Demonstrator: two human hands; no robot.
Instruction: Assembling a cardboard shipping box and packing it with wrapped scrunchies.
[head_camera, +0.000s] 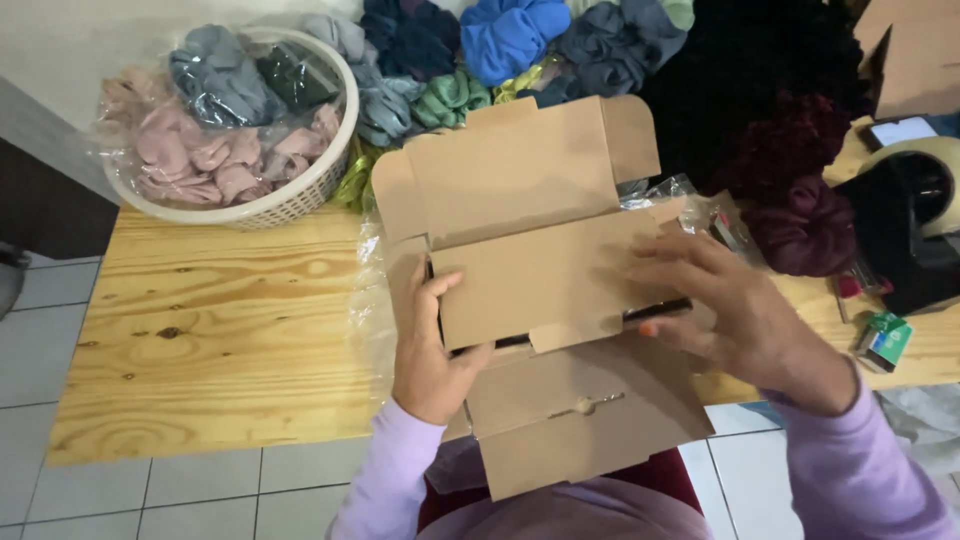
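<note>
- Cardboard box (545, 290), centre of frame, flaps open, at the near edge of the wooden bench (200, 340).
- My left hand (430, 350): curled round the box's left wall, thumb on the inner flap.
- My right hand (725, 310): fingers spread, pressing the flap's right end.
- White basket (290, 200) of bagged scrunchies, upper left.
- Loose scrunchie pile (520, 40), top, behind the box lid.
- Tape dispenser (915, 220), right edge.
- Clear plastic wrap (370, 300), left of the box.
</note>
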